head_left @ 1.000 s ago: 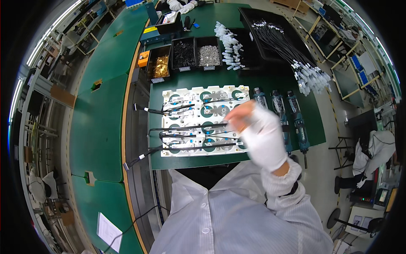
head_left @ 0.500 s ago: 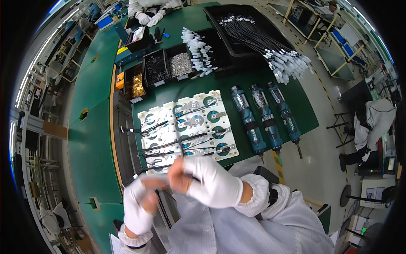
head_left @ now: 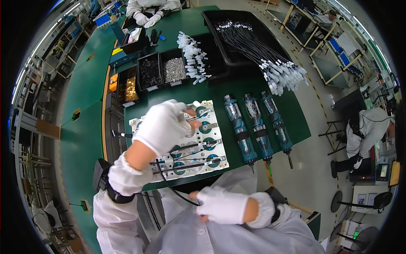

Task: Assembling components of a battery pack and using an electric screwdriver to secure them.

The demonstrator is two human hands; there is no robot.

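My left hand (head_left: pixel 163 127), in a white glove with bare fingertips, reaches over a white plate (head_left: pixel 218 154) that holds metal parts and black cables. Its thumb and fingertips pinch a thin black cable (head_left: pixel 204 112) near the plate's upper edge. Close to my body, the right hand (head_left: pixel 224 205), gloved alike, is closed on a loose black cable (head_left: pixel 175 191). That cable curves up to the plate and passes under my left forearm, where its far end is hidden. Other black cables (head_left: pixel 198 147) lie across the plate's lower half.
Teal power screwdrivers (head_left: pixel 241 133) lie right of the plate. Behind stand bins of brass-coloured parts (head_left: pixel 130 89), black parts (head_left: pixel 150 73) and silver parts (head_left: pixel 174 70). A black tray (head_left: pixel 249 63) holds bundled cables with white-sleeved ends. Another person's gloved hands (head_left: pixel 148 19) rest at the far end.
My hands, together at the plate's near edge before, have parted. The left has moved forward over the plate; the right has come down toward my body, with a loose cable now visible.
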